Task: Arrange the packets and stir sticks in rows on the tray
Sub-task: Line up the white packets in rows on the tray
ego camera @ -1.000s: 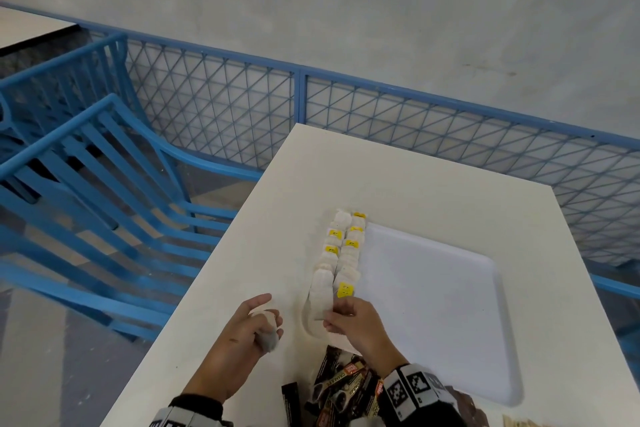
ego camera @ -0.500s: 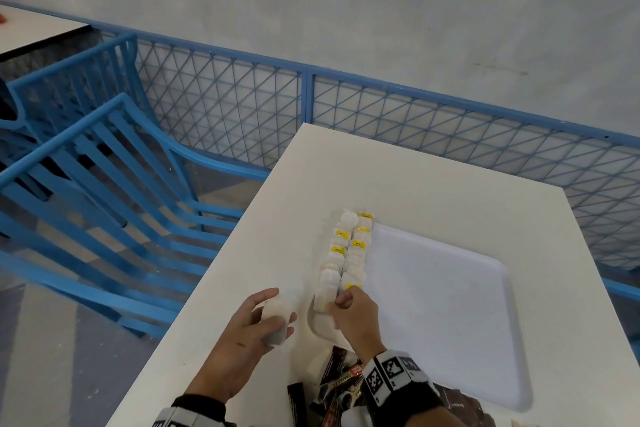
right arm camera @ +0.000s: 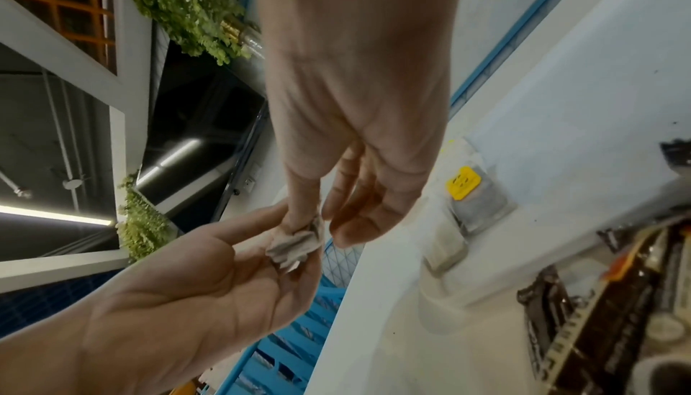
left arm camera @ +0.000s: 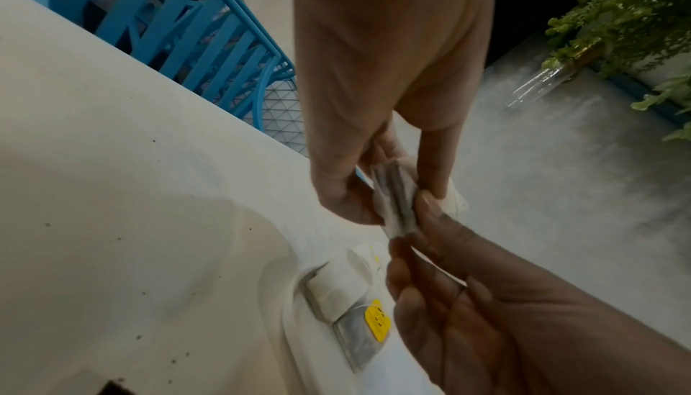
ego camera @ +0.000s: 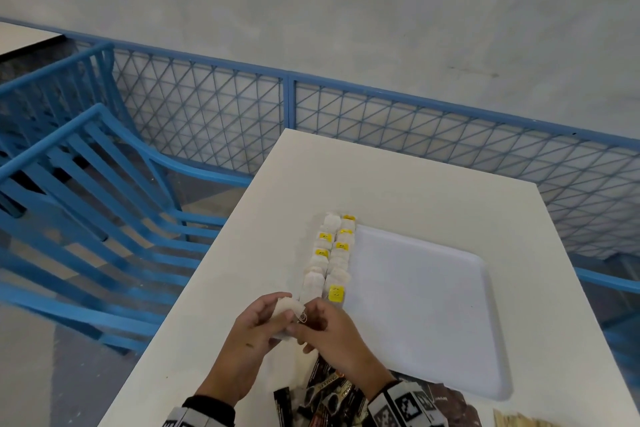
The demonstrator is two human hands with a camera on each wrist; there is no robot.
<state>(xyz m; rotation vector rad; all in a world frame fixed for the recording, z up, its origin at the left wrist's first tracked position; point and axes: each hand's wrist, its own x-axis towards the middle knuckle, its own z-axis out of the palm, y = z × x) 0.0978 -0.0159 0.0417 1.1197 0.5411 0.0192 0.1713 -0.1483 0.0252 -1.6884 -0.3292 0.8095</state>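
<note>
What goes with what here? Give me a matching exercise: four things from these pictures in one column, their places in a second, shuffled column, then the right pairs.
Things:
1. loose tea bag
2. white tray
3. dark packets
4. tea bags with yellow tags

Places:
A. heaped on the table at the near edge, below the wrists
B. lined up in two rows along the tray's left edge
C. held in the air between the left hand and the right hand
D. flat on the table, its middle and right side bare

Pairs: 1-C, 2-D, 3-A, 4-B
</note>
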